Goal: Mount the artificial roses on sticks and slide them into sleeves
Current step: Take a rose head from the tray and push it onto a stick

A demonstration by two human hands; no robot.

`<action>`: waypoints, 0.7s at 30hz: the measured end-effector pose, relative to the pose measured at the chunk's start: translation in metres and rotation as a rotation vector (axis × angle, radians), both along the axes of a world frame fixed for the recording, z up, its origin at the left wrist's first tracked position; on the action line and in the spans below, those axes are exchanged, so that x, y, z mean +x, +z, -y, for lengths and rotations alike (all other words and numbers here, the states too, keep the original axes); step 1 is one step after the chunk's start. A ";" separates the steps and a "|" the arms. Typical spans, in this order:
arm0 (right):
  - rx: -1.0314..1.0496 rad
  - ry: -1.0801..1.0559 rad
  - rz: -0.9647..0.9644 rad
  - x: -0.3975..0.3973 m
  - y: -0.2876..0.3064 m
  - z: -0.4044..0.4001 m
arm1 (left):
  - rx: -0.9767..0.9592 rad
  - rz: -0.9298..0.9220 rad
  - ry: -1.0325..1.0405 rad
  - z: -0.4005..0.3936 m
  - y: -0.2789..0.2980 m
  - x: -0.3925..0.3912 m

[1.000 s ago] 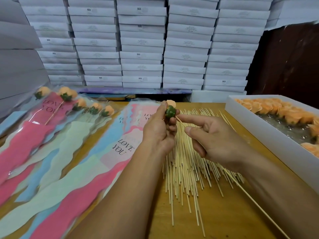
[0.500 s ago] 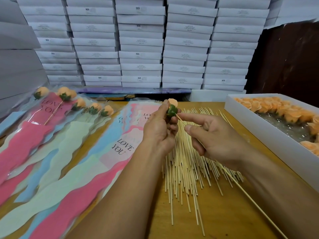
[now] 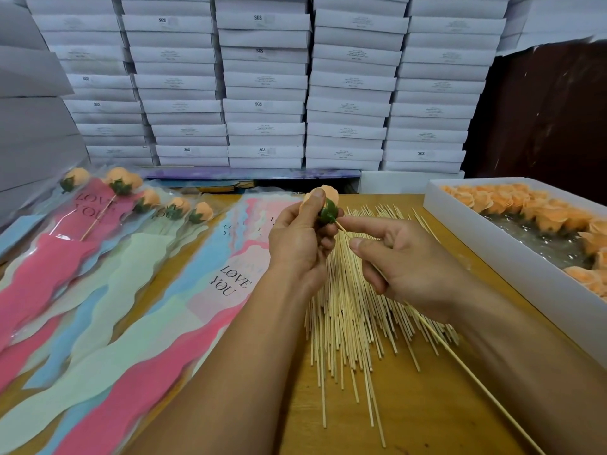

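My left hand [image 3: 300,239] grips a peach artificial rose [image 3: 328,196] with a green calyx, held above the table's middle. My right hand [image 3: 402,261] pinches a thin wooden stick [image 3: 466,372] whose tip meets the underside of the calyx; the stick runs down to the lower right past my wrist. Under both hands lies a pile of loose sticks [image 3: 348,310]. A stack of empty "LOVE YOU" sleeves [image 3: 230,277] lies just left of my left hand. Several sleeved roses [image 3: 108,211] lie fanned out at the far left.
A white box of peach roses [image 3: 512,244] stands at the right on the wooden table [image 3: 410,415]. Stacked white cartons [image 3: 262,83] fill the wall behind. A dark panel [image 3: 551,119] stands at the back right.
The rose in my left hand has risen slightly and the stick tip has come up against its green base. The hands otherwise stay in place.
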State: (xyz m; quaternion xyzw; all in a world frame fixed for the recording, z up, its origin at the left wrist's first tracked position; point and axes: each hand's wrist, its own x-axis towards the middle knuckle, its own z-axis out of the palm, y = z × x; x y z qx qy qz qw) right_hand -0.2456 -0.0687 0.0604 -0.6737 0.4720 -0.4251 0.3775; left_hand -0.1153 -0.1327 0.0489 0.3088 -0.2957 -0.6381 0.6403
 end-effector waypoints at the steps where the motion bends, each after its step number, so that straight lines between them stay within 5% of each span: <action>1: 0.003 -0.004 0.001 0.000 0.000 0.000 | -0.016 0.020 0.013 0.000 0.000 0.000; 21: -0.087 -0.140 -0.239 -0.001 -0.011 0.010 | -0.099 0.265 0.152 0.004 -0.015 -0.005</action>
